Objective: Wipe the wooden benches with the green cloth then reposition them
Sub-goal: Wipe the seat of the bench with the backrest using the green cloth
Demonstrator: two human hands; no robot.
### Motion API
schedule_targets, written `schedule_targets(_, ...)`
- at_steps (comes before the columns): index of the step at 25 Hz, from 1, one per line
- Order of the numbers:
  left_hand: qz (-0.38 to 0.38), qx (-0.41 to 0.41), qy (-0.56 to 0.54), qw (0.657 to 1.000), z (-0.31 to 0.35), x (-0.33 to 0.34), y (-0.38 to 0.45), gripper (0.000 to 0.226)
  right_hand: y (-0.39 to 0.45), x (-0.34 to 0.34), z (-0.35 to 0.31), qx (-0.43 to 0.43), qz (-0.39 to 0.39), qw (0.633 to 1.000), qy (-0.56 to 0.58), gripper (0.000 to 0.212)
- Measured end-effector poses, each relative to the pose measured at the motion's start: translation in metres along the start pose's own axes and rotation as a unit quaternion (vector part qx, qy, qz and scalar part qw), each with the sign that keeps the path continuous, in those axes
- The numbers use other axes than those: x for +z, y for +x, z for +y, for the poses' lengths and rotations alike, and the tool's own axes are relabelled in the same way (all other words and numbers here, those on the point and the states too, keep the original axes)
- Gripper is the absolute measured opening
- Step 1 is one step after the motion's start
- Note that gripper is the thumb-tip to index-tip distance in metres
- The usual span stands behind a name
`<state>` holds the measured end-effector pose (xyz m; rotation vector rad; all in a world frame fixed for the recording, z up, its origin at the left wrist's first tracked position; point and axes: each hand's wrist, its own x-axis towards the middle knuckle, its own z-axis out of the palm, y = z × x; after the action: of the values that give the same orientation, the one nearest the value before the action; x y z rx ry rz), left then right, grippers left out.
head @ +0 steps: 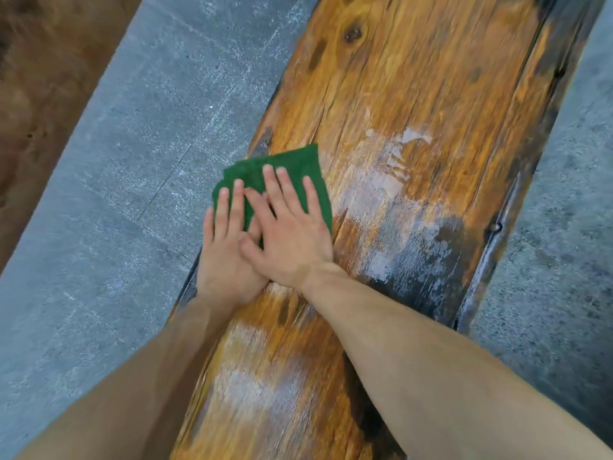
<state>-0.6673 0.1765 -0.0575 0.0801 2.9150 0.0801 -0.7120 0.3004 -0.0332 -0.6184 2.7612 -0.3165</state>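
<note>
Benches: one wooden counter (414, 134) shows. It runs from the bottom of the view up to the top right. It is orange-brown with dark edges, a dark knot near the top and pale whitish patches.
Cloths: one green cloth (298, 164). It lies flat on the counter, near the counter's left edge, about halfway up the view. It looks folded, with two layers showing at its left corner.
Hands: two, both bare, both on the cloth.
Left hand (225, 257): it lies flat, palm down, on the left part of the cloth. Its fingers (236, 207) are straight and close together, pressing down. Its little finger sits past the cloth's left edge.
Right hand (292, 237): it lies flat, palm down, partly on top of the left hand. Its fingers (285, 190) are straight and a little spread, pressing on the cloth.
Arms: two bare arms come in from the bottom and cross over the counter.
Floor (132, 161): grey and rough, on both sides of the counter.
Brown patch (43, 78): one blurry brown area at the top left, next to the grey floor. I cannot tell what it is.
</note>
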Motion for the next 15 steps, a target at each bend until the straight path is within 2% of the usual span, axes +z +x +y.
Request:
schedule_targets(2,0.003,-0.087,-0.043,0.995,-0.003,0.004,-0.021,0.075,0.002,0.005,-0.014,-0.038,-0.009,0.999,0.007,0.066)
schedule_targets(5,0.008,-0.130,-0.044,0.990,0.006,0.013,-0.061,0.079,-0.030,0.015,-0.030,-0.063,-0.020,0.997,0.028,0.062)
schedule_targets(11,-0.036,-0.090,0.009,0.995,0.072,0.017,-0.074,0.087,-0.085,0.013,0.020,-0.006,0.016,0.998,0.053,0.058)
schedule_targets(15,-0.051,0.030,-0.005,0.998,0.150,0.009,-0.065,0.076,-0.134,-0.001,0.083,0.096,0.008,0.995,0.031,0.059)
